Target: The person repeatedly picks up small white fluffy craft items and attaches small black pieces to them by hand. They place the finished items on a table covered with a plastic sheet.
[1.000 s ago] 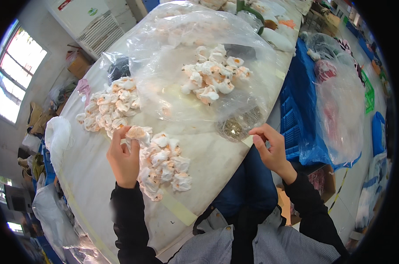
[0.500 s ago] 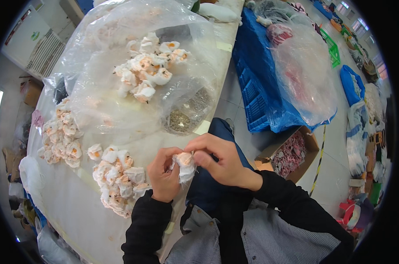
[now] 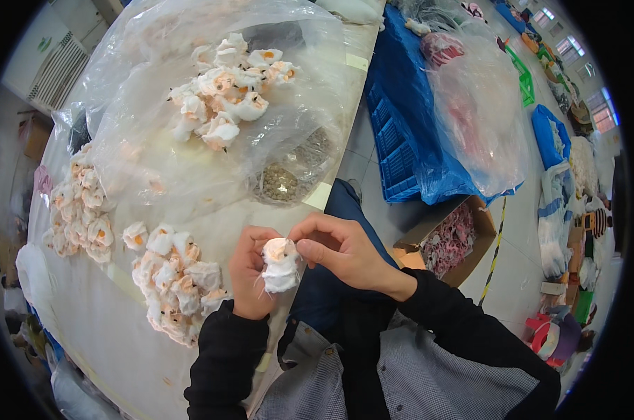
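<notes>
Just over the near table edge, my left hand (image 3: pixel 250 274) is closed on a small white plush toy piece (image 3: pixel 280 271) with a peach top and loose fibres at its lower edge. My right hand (image 3: pixel 348 253) pinches at the piece's upper right side, thumb against forefinger; whatever lies between those fingertips is too small to make out. Left of my hands is a heap of similar plush pieces (image 3: pixel 173 280), some showing orange beak-like spots. A second heap (image 3: pixel 82 213) lies farther left, and a third (image 3: pixel 222 94) rests on clear plastic sheeting.
The sheeting (image 3: pixel 149 63) covers the far part of the pale table (image 3: pixel 114 336). A clear bag of small beige pellets (image 3: pixel 278 183) lies by its right edge. Right of the table stand a blue crate (image 3: pixel 394 150) under plastic and a cardboard box (image 3: pixel 481 231) of pink scraps.
The plush piece has turned to show more of its white lower part, and both hands have shifted slightly left in view. My right hand stays pinched at its side. The whole view has shifted a little.
</notes>
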